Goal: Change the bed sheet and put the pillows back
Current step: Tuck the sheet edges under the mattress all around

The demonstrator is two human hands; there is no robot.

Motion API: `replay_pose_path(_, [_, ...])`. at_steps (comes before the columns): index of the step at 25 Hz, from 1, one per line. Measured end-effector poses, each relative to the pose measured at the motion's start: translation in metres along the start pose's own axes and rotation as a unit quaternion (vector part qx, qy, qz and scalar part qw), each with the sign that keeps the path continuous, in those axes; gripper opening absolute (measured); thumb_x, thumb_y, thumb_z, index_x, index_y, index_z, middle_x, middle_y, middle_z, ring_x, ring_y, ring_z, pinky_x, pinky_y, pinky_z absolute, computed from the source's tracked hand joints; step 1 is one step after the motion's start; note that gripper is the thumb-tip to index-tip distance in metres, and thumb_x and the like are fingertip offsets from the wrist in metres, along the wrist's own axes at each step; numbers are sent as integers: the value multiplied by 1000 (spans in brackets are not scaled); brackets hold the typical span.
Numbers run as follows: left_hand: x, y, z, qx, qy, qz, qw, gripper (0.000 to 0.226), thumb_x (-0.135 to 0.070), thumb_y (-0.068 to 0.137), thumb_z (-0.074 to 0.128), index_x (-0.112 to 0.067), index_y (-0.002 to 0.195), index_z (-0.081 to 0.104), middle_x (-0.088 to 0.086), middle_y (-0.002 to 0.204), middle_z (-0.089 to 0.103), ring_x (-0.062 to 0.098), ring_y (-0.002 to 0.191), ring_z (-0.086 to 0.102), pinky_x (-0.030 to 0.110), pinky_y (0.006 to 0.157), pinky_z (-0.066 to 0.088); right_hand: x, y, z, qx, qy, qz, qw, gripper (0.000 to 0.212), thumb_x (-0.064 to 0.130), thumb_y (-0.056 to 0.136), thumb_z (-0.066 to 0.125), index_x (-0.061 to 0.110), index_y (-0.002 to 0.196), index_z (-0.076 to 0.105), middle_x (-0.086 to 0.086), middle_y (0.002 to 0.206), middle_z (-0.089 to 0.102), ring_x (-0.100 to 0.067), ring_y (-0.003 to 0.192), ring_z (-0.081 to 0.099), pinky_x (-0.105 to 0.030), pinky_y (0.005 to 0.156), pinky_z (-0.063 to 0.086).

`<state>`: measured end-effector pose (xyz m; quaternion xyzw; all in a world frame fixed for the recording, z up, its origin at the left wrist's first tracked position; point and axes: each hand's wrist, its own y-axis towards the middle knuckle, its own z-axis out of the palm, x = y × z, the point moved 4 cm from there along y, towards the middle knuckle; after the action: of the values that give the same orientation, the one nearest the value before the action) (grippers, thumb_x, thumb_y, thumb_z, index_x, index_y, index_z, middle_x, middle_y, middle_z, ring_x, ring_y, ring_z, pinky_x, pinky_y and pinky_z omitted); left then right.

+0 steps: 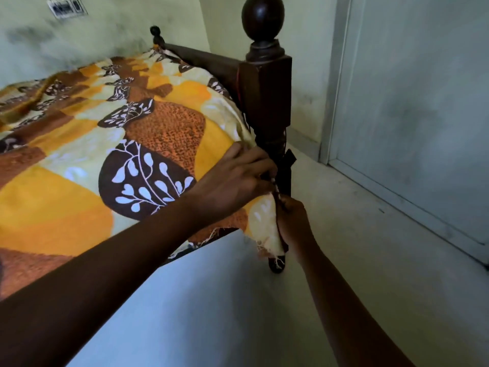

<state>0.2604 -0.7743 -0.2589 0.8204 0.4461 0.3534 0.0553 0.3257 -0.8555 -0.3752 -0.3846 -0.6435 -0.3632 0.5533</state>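
Orange sheet (pixel 79 197) — left hand (pixel 235 181) and right hand (pixel 293 221) grip its corner.

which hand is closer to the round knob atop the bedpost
Left. The left hand holds the bed sheet at the mattress corner, below the knob; the right hand grips it lower down.

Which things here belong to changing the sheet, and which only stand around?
Belong to the job:
- patterned bed sheet
- left hand and right hand, both gripping its corner
- wooden bedpost, right beside that corner

Only standing around:
- door
- switch plate on the wall

No pillows are in view.
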Motion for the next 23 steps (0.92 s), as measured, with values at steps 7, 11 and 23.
replay_pose_path(7, [1,29,18,86,-11,-2,996,35,-15,76,39,-16,77,74,6,73,71,21,74,69,36,98,28,3,-9,-43,112,16,47,992,24,20,96,48,10,84,67,-6,69,63,-9,58,57,-14,52,44])
replay_pose_path(11, [2,37,28,178,-2,5,984,33,-14,73,41,-18,80,73,4,71,70,23,68,67,34,88,30,9,-9,-57,117,-3,1,993,30,28,97,45,12,106,69,-6,92,69,-13,83,62,-25,75,48])
replay_pose_path(23, [-5,51,8,166,-81,22,983,41,-35,93,39,-14,115,65,5,98,71,23,92,67,35,87,43,19,-7,-68,117,-49,-70,989,24,35,96,45,24,86,64,6,77,64,-5,73,59,-15,63,44])
